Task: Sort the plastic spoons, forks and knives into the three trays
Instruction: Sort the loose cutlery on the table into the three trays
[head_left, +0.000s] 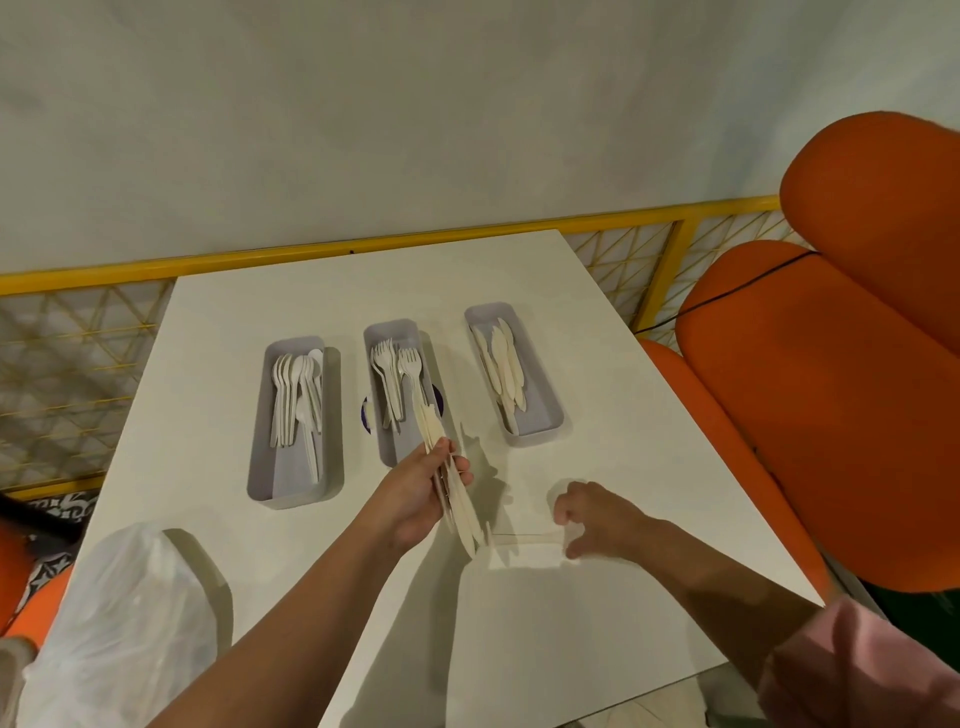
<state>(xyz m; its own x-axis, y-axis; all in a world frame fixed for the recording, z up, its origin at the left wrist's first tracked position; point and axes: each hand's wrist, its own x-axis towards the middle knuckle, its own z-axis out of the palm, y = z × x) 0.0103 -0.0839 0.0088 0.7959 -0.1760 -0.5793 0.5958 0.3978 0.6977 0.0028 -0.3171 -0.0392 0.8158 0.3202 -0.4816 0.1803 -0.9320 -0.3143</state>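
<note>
Three grey trays stand side by side on the white table (597, 597). The left tray (260, 467) holds several spoons (296, 395), the middle tray (375, 332) several forks (397, 374), the right tray (545, 410) several knives (504, 369). My left hand (421, 493) grips a bundle of several white knives (457, 499) just in front of the middle tray, blades pointing toward me. My right hand (597, 517) reaches down over one white knife (524, 540) lying flat on the table, thumb and fingers curled at its right end.
A translucent plastic bag (124, 623) lies on the table's near left corner. An orange padded seat (841, 405) stands right of the table. A yellow lattice railing (363, 244) runs along the far edge, against a pale wall.
</note>
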